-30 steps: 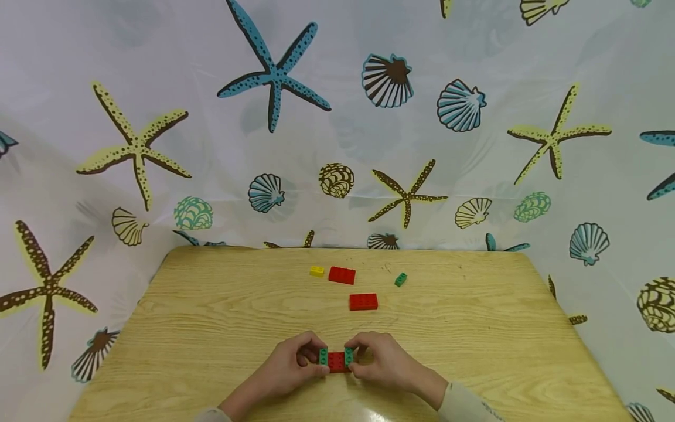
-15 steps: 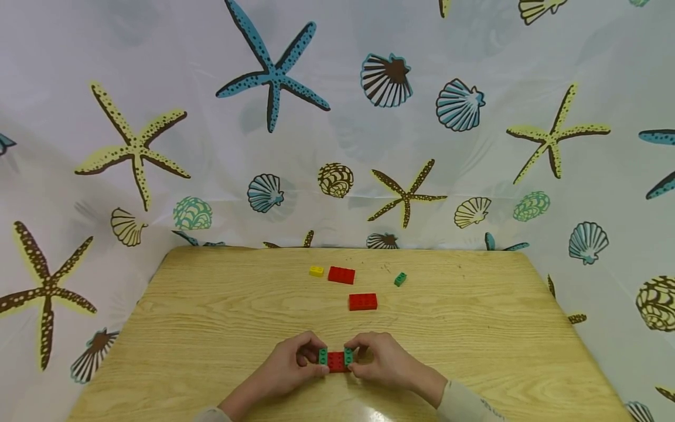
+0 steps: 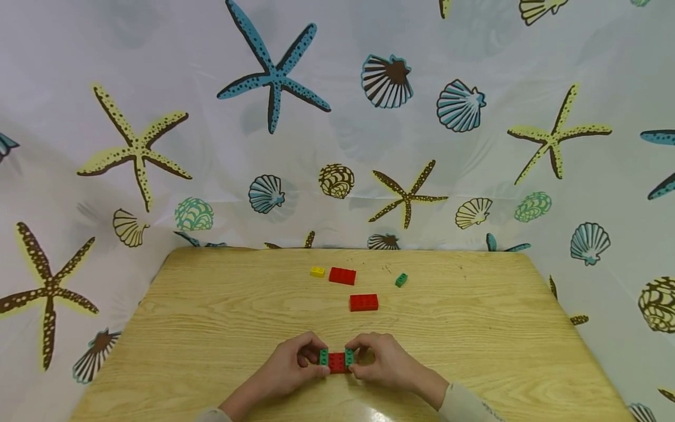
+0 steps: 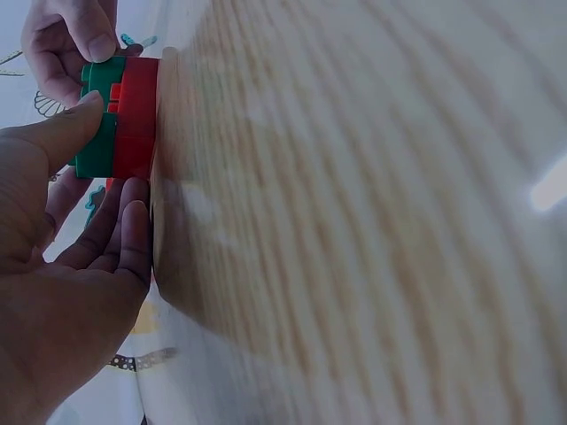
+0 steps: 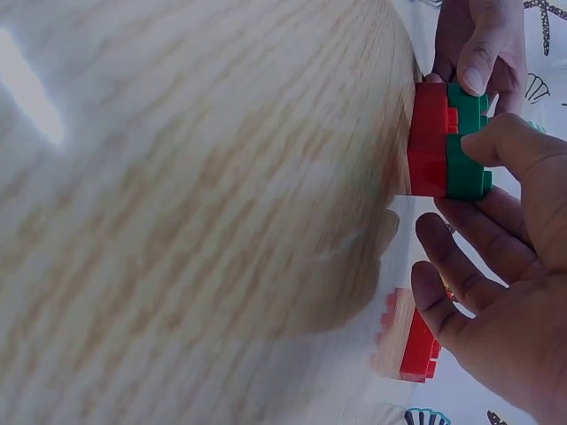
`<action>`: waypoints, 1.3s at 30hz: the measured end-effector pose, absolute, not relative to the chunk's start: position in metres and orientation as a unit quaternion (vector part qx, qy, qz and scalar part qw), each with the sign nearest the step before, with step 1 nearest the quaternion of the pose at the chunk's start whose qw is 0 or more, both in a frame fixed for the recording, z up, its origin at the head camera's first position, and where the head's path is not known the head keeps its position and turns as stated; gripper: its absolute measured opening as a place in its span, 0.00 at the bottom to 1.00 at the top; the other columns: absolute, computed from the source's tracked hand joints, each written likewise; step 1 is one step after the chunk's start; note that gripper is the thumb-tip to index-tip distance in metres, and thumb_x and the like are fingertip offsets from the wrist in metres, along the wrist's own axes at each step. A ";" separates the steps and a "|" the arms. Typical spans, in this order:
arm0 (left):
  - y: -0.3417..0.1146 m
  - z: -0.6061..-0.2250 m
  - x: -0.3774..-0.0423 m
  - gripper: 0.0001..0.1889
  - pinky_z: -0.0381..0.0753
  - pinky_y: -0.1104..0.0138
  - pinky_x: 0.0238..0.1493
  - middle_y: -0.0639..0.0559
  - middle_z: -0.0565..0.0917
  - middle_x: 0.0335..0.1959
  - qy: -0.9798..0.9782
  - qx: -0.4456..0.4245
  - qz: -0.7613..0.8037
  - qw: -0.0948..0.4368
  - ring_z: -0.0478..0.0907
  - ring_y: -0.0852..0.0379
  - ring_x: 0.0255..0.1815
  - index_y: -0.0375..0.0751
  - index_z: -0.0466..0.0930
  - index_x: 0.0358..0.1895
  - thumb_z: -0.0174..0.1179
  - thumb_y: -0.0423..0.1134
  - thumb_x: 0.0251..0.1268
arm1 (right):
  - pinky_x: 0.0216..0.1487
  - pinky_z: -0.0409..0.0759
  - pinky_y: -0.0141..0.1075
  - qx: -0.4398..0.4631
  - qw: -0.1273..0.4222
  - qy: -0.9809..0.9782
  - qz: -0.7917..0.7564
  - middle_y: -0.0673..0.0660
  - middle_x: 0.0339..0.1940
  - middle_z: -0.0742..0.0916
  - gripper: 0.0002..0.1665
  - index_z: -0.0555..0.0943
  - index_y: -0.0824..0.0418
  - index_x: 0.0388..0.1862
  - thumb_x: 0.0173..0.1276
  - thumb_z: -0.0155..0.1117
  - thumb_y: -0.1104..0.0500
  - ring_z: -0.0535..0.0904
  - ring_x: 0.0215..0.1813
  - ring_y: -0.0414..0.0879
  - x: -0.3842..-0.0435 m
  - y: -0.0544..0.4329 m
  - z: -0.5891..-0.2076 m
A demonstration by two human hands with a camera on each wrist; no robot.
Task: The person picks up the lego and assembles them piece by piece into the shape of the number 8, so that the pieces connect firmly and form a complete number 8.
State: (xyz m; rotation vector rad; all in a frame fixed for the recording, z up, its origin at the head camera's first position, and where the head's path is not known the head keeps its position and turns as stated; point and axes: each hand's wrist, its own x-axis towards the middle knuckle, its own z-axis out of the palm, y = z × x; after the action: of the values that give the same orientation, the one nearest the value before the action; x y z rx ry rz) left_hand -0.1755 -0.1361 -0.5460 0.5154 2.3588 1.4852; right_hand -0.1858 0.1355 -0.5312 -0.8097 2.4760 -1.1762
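Near the front of the table lies a red brick (image 3: 336, 363), with green two-stud bricks on its two ends and bare red studs between them. My left hand (image 3: 291, 364) pinches the left green brick (image 3: 324, 357) between thumb and fingers. On the other end, my right hand (image 3: 384, 361) pinches the right green brick (image 3: 349, 357). In the left wrist view the red brick (image 4: 135, 124) rests on the table under both green ones. The right wrist view shows my right thumb against the near green brick (image 5: 464, 170), its other fingers partly spread.
Farther back on the wooden table (image 3: 227, 305) lie a second red brick (image 3: 364, 302), a third red brick (image 3: 343, 276), a small yellow brick (image 3: 317, 272) and a loose green brick (image 3: 401, 280). A patterned cloth (image 3: 337, 135) hangs behind the table and along its sides.
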 end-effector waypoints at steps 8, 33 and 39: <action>-0.137 -0.546 -0.176 0.17 0.80 0.72 0.43 0.50 0.86 0.47 0.823 0.177 0.516 0.155 0.81 0.58 0.45 0.44 0.83 0.54 0.73 0.45 0.68 | 0.53 0.81 0.33 -0.281 0.145 0.858 -0.404 0.47 0.50 0.89 0.19 0.85 0.58 0.58 0.69 0.74 0.57 0.83 0.50 0.43 -0.186 0.134 -0.530; -0.137 -0.548 -0.177 0.16 0.81 0.71 0.44 0.51 0.85 0.46 0.829 0.179 0.507 0.156 0.81 0.57 0.45 0.47 0.83 0.53 0.73 0.46 0.68 | 0.53 0.82 0.36 -0.293 0.144 0.853 -0.406 0.50 0.55 0.90 0.21 0.85 0.59 0.61 0.72 0.72 0.53 0.84 0.53 0.47 -0.192 0.143 -0.525; -0.137 -0.548 -0.177 0.16 0.81 0.72 0.45 0.51 0.85 0.47 0.831 0.179 0.503 0.157 0.81 0.55 0.47 0.47 0.83 0.53 0.73 0.47 0.68 | 0.50 0.82 0.37 -0.281 0.122 0.859 -0.411 0.54 0.55 0.91 0.19 0.85 0.59 0.60 0.74 0.70 0.53 0.85 0.51 0.49 -0.198 0.147 -0.521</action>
State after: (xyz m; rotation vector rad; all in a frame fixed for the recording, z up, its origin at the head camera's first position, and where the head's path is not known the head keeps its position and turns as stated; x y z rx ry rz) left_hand -0.1773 -0.1369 -0.5477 0.5116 2.3779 1.4403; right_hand -0.1981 0.1472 -0.5208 -0.8197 2.5073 -1.1993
